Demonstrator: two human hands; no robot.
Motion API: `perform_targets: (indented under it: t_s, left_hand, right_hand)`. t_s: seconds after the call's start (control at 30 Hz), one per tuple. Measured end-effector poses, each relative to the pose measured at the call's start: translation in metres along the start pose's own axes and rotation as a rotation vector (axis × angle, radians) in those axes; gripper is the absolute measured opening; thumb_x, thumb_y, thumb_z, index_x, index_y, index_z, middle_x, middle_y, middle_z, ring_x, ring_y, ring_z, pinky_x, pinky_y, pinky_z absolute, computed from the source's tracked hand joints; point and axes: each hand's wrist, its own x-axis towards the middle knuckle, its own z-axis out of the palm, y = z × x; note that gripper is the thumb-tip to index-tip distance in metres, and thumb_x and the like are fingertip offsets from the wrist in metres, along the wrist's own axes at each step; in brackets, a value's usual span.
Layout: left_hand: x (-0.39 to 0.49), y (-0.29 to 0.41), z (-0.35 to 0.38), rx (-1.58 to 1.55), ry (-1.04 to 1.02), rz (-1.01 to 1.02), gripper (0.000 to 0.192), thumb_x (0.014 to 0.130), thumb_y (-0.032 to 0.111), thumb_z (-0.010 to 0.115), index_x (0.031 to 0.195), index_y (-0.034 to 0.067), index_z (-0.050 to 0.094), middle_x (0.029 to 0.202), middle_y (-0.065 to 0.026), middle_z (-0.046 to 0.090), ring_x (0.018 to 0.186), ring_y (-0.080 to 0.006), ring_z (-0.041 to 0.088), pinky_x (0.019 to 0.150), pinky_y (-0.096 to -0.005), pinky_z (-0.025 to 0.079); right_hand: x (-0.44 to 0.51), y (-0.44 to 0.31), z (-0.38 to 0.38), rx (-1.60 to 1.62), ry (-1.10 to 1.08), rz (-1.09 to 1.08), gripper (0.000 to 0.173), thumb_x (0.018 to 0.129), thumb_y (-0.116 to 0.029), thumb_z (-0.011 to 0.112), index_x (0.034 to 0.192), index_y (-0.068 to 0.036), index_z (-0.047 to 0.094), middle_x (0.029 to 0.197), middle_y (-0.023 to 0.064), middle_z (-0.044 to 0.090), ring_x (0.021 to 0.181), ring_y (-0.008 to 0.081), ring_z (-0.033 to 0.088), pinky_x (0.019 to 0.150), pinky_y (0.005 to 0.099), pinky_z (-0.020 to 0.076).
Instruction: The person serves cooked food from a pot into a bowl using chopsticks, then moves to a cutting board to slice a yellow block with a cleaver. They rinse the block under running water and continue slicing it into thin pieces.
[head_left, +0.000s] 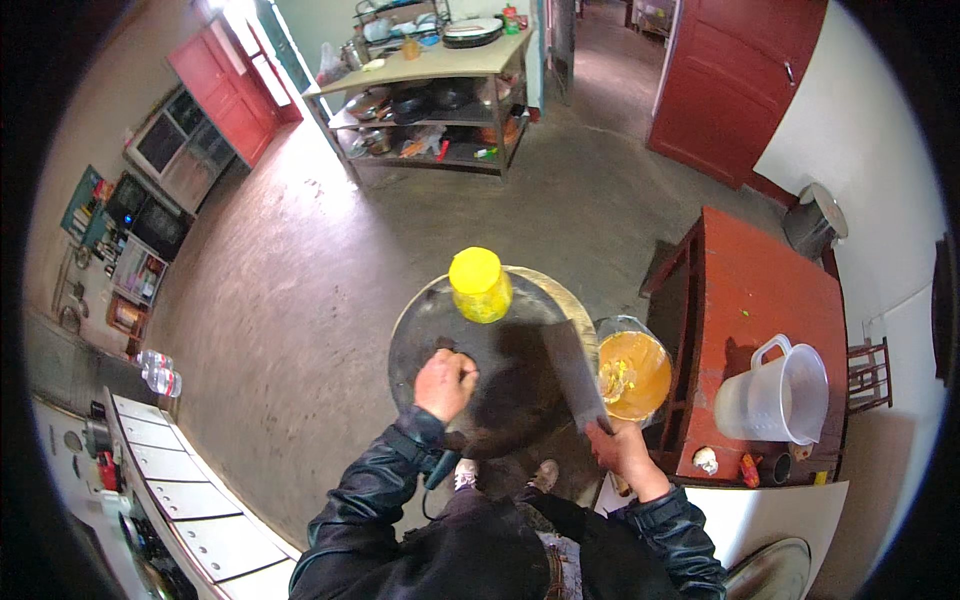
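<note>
My right hand (626, 454) is closed around the handle of a broad-bladed cleaver (577, 367), whose blade lies over the right edge of a round dark board (510, 375). Above the board's left part is my left hand (445, 386), its fingers curled in; whether something small is inside them cannot be told. At the board's far edge stands a jar with a yellow lid (477, 274). Right of the board, partly behind the cleaver, is a clear container of orange-brown contents (637, 375) with yellow bits in it.
A red wooden table (780, 292) at the right carries a translucent plastic measuring jug (772, 397) and small items near its front edge. Beyond the floor stands a shelved table (427, 66) with pans. Plastic bottles (160, 373) and a white-topped counter (187, 495) are at the left.
</note>
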Motion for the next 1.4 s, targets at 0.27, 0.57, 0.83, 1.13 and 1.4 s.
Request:
perform_targets:
  t_s: [0.27, 0.57, 0.83, 1.13, 1.4]
  left_hand:
    - [-0.040, -0.080, -0.044, -0.015, -0.440, 0.167, 0.028, 0.066, 0.014, 0.074, 0.086, 0.003, 0.058, 0.094, -0.0167, 0.053, 0.089, -0.0370, 0.055, 0.076, -0.0433, 0.048]
    - [-0.063, -0.079, -0.009, -0.073, -0.242, 0.152, 0.011, 0.069, 0.015, 0.059, 0.066, 0.005, 0.060, 0.072, -0.0140, 0.058, 0.074, -0.0313, 0.060, 0.064, -0.0437, 0.049]
    - [-0.064, -0.081, -0.009, -0.206, -0.165, 0.130, 0.010, 0.075, 0.009, 0.057, 0.073, 0.000, 0.060, 0.077, -0.0209, 0.059, 0.078, -0.0376, 0.062, 0.069, -0.0442, 0.051]
    - [-0.063, -0.084, -0.023, -0.763, -0.200, -0.081, 0.014, 0.077, 0.018, 0.067, 0.085, 0.007, 0.069, 0.080, -0.0137, 0.067, 0.077, -0.0300, 0.066, 0.068, -0.0379, 0.052]
    - [-0.052, -0.001, -0.028, -1.156, -0.460, -0.165, 0.013, 0.085, 0.003, 0.068, 0.095, -0.005, 0.067, 0.084, -0.0087, 0.070, 0.077, -0.0108, 0.065, 0.068, -0.0246, 0.053]
  right_hand:
    - [0.003, -0.055, 0.069, -0.687, 0.028, -0.416, 0.035, 0.082, -0.019, 0.069, 0.112, -0.004, 0.063, 0.088, 0.0220, 0.066, 0.081, 0.0392, 0.065, 0.071, 0.0445, 0.0513]
    - [0.014, -0.044, 0.110, -1.011, 0.213, -0.490, 0.054, 0.069, -0.010, 0.073, 0.121, -0.005, 0.057, 0.087, 0.0204, 0.062, 0.078, 0.0393, 0.062, 0.068, 0.0455, 0.0514]
    - [0.020, -0.037, 0.123, -1.059, 0.249, -0.476, 0.061, 0.071, -0.007, 0.074, 0.127, -0.004, 0.053, 0.092, 0.0188, 0.061, 0.084, 0.0390, 0.061, 0.075, 0.0452, 0.0503]
    - [0.015, -0.069, 0.144, -1.188, 0.117, -0.477, 0.040, 0.069, -0.008, 0.073, 0.107, -0.008, 0.063, 0.096, 0.0155, 0.059, 0.092, 0.0363, 0.055, 0.079, 0.0451, 0.0460]
    - [-0.027, -0.075, 0.148, 0.278, 0.034, -0.229, 0.018, 0.093, -0.002, 0.060, 0.110, 0.003, 0.064, 0.090, 0.0050, 0.066, 0.077, 0.0102, 0.062, 0.068, 0.0249, 0.0542]
